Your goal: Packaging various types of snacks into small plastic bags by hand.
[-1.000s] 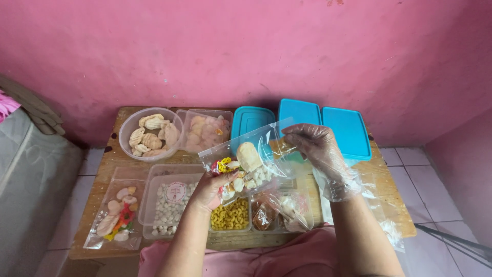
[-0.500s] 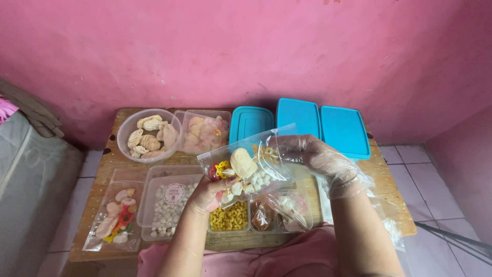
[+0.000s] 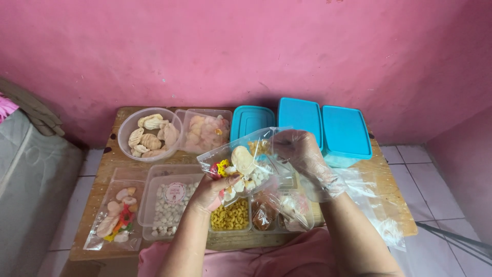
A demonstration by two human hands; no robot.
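Note:
My bare left hand (image 3: 211,191) grips the lower corner of a clear plastic bag (image 3: 245,163) holding mixed crackers, small white balls and red and yellow pieces. My right hand (image 3: 303,154), in a thin clear glove, is at the bag's open mouth with its fingers against the top edge. The bag hangs tilted above a tray of yellow macaroni (image 3: 230,216) and small brown sachets (image 3: 264,214).
On the wooden table (image 3: 107,164) are a round bowl of ridged crackers (image 3: 148,134), a tub of pale chips (image 3: 206,130), a tub of white balls (image 3: 166,205), a filled bag (image 3: 117,215) and three blue-lidded boxes (image 3: 346,131). Loose plastic (image 3: 376,205) lies right.
My right hand has dropped from above the bag and moved left into its mouth. The bag has tilted and shifted slightly left and down.

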